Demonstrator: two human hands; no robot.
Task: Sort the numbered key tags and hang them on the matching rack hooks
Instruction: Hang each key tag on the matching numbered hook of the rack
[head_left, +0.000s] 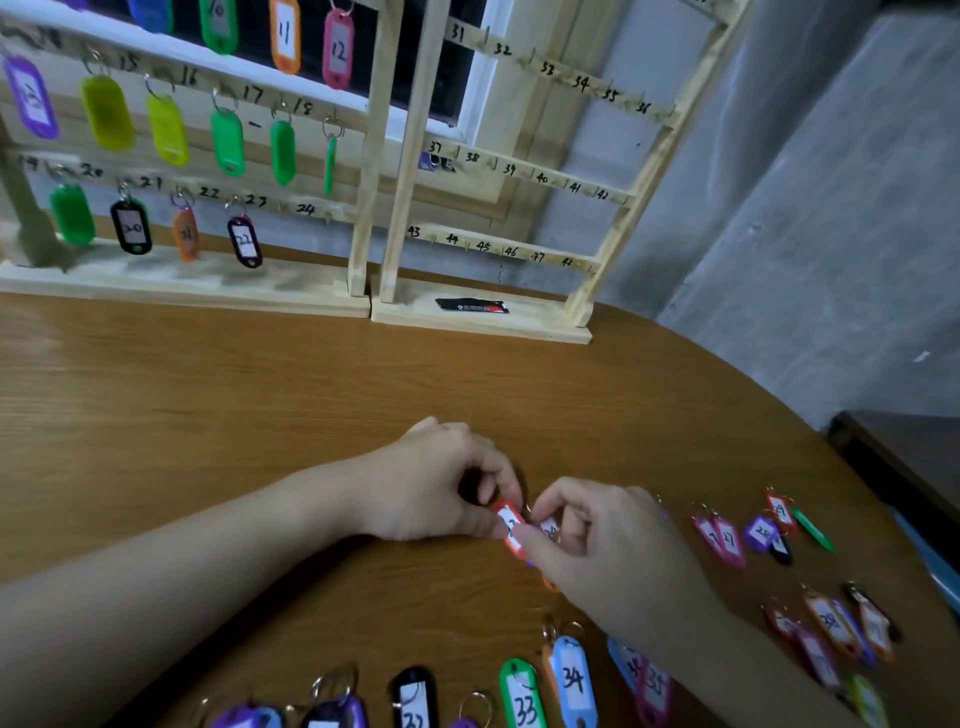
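- The step in hand looks like picking one tag out of the loose pile and reading its number. The next free hooks on the left rack (358, 156) appear to be 23 and 24, so I judge the red tag (510, 530) is being checked against those.
- To do it well: turn the label face up and read the whole number before lifting, since fingers cover part of it now and I cannot read it. Free its ring from the neighbouring tag first, so only one comes away.
- The left hand (441, 483) rests on the bench (260, 395), its fingers curled, pinching the upper end of the red tag near the ring.
- The right hand (597, 540) has curled fingers too; its thumb and forefinger pinch the tag's lower edge, and a second labelled tag (549, 529) lies under its fingers, touching them.
- The red tag sits between both hands, low over the bench, well apart from the racks.
- Other tags lie near: 33 (522, 696) and 34 (574, 680) toward the near edge, more to the right (727, 540).
- The right rack (519, 171), numbered 31 to 48, has bare hooks.
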